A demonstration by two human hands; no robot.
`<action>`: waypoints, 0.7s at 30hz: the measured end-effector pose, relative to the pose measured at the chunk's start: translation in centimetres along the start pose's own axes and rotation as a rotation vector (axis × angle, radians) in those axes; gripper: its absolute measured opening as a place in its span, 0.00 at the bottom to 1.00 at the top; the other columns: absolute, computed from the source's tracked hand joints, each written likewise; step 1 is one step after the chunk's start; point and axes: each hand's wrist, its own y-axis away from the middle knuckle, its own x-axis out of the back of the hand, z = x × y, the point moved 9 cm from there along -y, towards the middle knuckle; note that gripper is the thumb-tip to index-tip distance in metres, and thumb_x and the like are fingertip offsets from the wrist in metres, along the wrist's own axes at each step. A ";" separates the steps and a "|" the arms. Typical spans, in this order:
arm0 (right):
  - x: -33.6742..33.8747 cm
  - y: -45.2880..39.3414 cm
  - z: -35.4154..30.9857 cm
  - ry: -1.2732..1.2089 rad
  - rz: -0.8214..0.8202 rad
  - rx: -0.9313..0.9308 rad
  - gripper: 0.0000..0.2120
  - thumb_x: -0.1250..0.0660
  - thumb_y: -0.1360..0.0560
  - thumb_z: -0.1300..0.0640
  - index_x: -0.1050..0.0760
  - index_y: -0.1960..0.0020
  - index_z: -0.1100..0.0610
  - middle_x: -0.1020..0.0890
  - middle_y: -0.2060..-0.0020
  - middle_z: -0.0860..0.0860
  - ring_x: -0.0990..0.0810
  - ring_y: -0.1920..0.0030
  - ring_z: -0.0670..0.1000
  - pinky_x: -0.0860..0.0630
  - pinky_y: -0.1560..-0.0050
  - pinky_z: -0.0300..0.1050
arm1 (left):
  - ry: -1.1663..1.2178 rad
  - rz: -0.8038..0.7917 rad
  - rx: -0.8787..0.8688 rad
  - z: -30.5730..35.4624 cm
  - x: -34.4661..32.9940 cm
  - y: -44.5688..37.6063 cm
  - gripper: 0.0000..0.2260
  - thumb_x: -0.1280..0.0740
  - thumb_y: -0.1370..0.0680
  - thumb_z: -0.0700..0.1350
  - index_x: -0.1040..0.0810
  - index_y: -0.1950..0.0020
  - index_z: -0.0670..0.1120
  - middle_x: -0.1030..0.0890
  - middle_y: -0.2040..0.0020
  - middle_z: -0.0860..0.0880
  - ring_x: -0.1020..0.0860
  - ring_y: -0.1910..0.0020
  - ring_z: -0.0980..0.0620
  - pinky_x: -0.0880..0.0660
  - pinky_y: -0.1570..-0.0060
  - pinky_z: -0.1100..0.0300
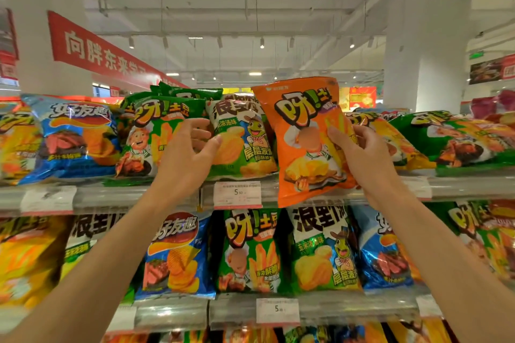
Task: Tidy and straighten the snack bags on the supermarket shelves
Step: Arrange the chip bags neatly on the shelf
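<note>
My right hand point(359, 153) pinches the orange snack bag point(306, 142) by its right edge, thumb point(338, 135) lying across the printed front and the other fingers hidden behind it, so the bag stands upright and tilted a little, its bottom hanging down over the front rail of the top shelf point(125, 195). My left hand point(186, 153) reaches in at the seam between two bags that stand on that shelf: the thumb presses on the left edge of the green-and-white wave-chip bag point(242, 136), and my curled fingers slip in behind it, beside the green fries bag point(150, 136); I cannot tell how firmly they hold. Left of that stands a blue crisp bag point(75, 139). To the right of the orange bag, more yellow and green bags lie leaning back. A white price tag point(237, 194) reading 5.50 sits on the rail just below my left thumb. The lower shelf point(172, 312) carries a row of upright bags of the same sorts.
</note>
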 end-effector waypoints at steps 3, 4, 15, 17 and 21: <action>-1.0 1.7 0.0 0.006 -0.041 0.013 0.21 0.29 0.25 0.39 0.29 0.36 0.46 0.16 0.47 0.45 0.15 0.50 0.45 0.19 0.53 0.42 | 0.091 0.059 0.072 -0.9 2.2 2.9 0.11 0.32 0.19 0.52 0.27 0.37 0.54 0.19 0.48 0.53 0.19 0.48 0.54 0.23 0.50 0.59; -1.4 2.3 0.1 0.000 -0.051 0.019 0.22 0.29 0.25 0.39 0.28 0.36 0.46 0.16 0.46 0.46 0.14 0.50 0.46 0.18 0.52 0.44 | 0.109 0.068 0.095 -1.3 2.7 4.1 0.09 0.32 0.19 0.52 0.26 0.40 0.54 0.18 0.48 0.52 0.18 0.48 0.53 0.22 0.48 0.56; -8.7 11.8 1.8 -0.081 -0.251 -0.065 0.16 0.30 0.24 0.39 0.21 0.38 0.42 0.12 0.55 0.40 0.12 0.56 0.45 0.16 0.54 0.48 | 0.287 0.134 0.299 -8.2 7.7 15.6 0.07 0.30 0.20 0.45 0.22 0.42 0.51 0.15 0.54 0.52 0.16 0.53 0.55 0.20 0.53 0.59; -11.0 14.4 1.6 -0.051 -0.291 -0.078 0.17 0.31 0.25 0.38 0.22 0.39 0.40 0.13 0.56 0.39 0.13 0.58 0.44 0.17 0.59 0.44 | 0.302 0.143 0.317 -9.5 9.6 16.8 0.07 0.30 0.20 0.45 0.22 0.42 0.51 0.16 0.54 0.53 0.17 0.53 0.56 0.20 0.52 0.60; -15.7 19.2 1.1 -0.075 -0.323 -0.134 0.13 0.29 0.26 0.41 0.21 0.43 0.41 0.13 0.58 0.39 0.13 0.60 0.44 0.17 0.64 0.41 | 0.330 0.142 0.339 -12.6 15.0 19.4 0.07 0.30 0.20 0.48 0.21 0.42 0.54 0.16 0.51 0.51 0.17 0.51 0.56 0.22 0.53 0.62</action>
